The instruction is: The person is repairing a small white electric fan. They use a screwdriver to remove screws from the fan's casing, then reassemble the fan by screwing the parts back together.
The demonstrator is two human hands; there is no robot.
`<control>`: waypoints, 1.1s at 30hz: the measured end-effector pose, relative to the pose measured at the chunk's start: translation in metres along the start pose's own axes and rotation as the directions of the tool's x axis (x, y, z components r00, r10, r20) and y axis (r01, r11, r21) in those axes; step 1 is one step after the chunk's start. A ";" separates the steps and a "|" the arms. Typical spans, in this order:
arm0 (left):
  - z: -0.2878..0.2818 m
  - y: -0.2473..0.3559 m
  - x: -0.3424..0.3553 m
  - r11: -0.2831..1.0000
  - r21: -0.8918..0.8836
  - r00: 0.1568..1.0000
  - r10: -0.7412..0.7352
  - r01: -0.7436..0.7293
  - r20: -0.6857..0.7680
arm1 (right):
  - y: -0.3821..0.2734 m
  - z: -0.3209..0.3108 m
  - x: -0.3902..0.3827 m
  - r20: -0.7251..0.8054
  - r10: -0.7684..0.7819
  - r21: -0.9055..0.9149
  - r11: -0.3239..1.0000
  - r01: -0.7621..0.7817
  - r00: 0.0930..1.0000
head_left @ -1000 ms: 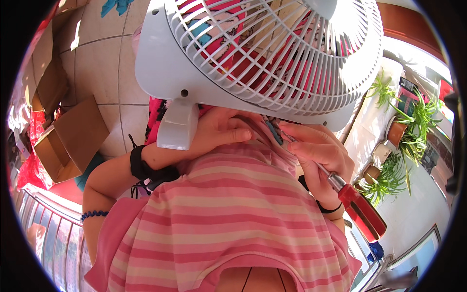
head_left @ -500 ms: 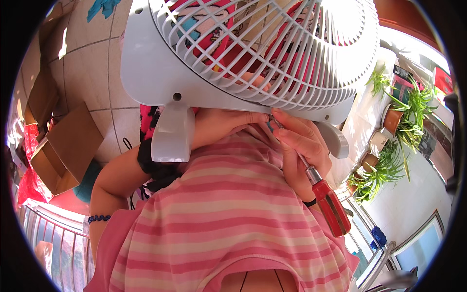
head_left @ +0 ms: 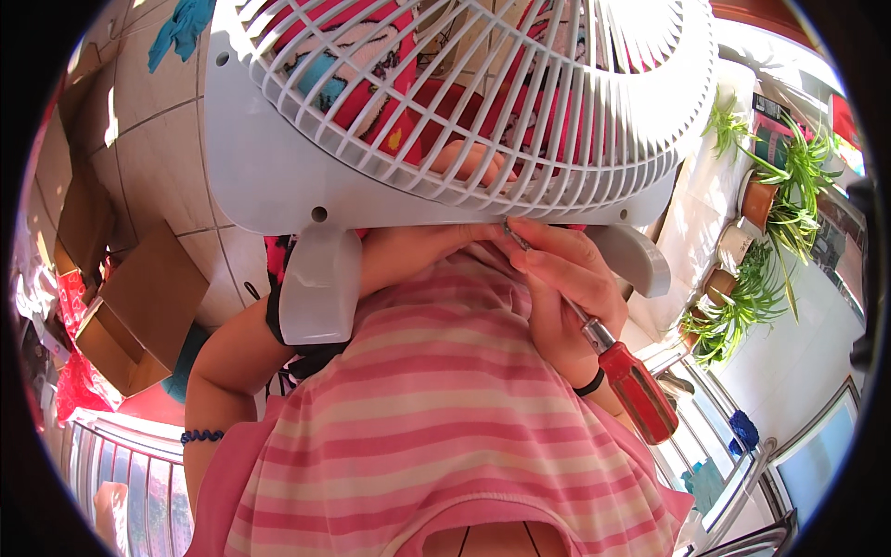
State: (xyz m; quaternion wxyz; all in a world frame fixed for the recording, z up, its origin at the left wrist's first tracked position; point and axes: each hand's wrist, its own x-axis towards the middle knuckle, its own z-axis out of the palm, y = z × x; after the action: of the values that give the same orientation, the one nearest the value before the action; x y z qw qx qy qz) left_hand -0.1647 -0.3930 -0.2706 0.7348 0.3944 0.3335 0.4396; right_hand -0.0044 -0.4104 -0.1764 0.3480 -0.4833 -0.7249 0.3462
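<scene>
A grey box fan point(head_left: 264, 162) with a round slatted grille point(head_left: 520, 121) stands in front of me, its two feet turned toward me. My left hand point(head_left: 455, 238) grips the fan's lower edge, thumb on the near side and fingertips showing through the grille. My right hand point(head_left: 575, 278) pinches a screwdriver point(head_left: 636, 395) by its metal shaft close to the tip. Its red handle points down and right, past my wrist. The tip is beside my left thumb, just below the housing edge; whether a screw sits on it is too small to tell.
An open cardboard box point(head_left: 153, 311) lies at the left on the tiled floor point(head_left: 158, 130), near a red patterned bag point(head_left: 79, 381). Potted spider plants point(head_left: 752, 297) line the right side. A blue cloth point(head_left: 183, 30) lies at the upper left. Behind the grille shows red patterned fabric point(head_left: 394, 125).
The fan has shifted a little left and its lower edge sits slightly lower in view. My left fingertips show more through the grille. The right hand keeps its pinch on the screwdriver.
</scene>
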 end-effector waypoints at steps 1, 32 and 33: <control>0.001 0.001 -0.001 1.000 -0.006 1.000 -0.007 0.007 0.005 | 0.002 0.002 -0.002 -0.024 0.032 0.056 0.998 -0.031 0.999; -0.006 -0.005 0.002 0.998 0.000 0.998 0.059 -0.059 0.010 | 0.003 -0.005 0.005 0.115 -0.102 -0.364 0.921 0.138 0.988; -0.007 -0.005 0.002 0.998 0.026 0.998 0.060 -0.060 0.015 | 0.002 -0.005 0.004 0.125 -0.104 -0.375 0.916 0.144 0.987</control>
State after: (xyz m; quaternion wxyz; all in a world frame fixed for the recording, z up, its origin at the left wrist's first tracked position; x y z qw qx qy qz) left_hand -0.1676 -0.3910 -0.2782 0.7184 0.4169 0.3220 0.4543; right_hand -0.0003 -0.4048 -0.1746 0.2307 -0.4766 -0.8245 0.1997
